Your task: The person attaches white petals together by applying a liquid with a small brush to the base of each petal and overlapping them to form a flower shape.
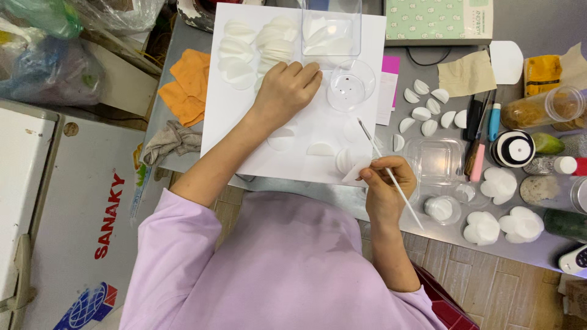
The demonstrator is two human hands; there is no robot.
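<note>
Right hand [386, 183] pinching thin stick [391, 176]; left hand [286, 90] on white sheet [232, 122]

Home craft workstation, informal. Grey metal table [428, 73] crowded with handicraft supplies: white work sheet [244, 122] at centre bearing cut white petal shapes [275, 40]; finished white flower forms [501, 183] at 3 o'clock; pens and cutting tools [480, 122] at 2 o'clock; clear plastic containers [434, 160] beside them. Orange cloths [189, 82] at 10 o'clock. White chest freezer [67, 201] at 8 o'clock and plastic bags [43, 67] at 10 o'clock indicate domestic or small-shop premises. Tiled floor [489, 287] at 5 o'clock.
</note>
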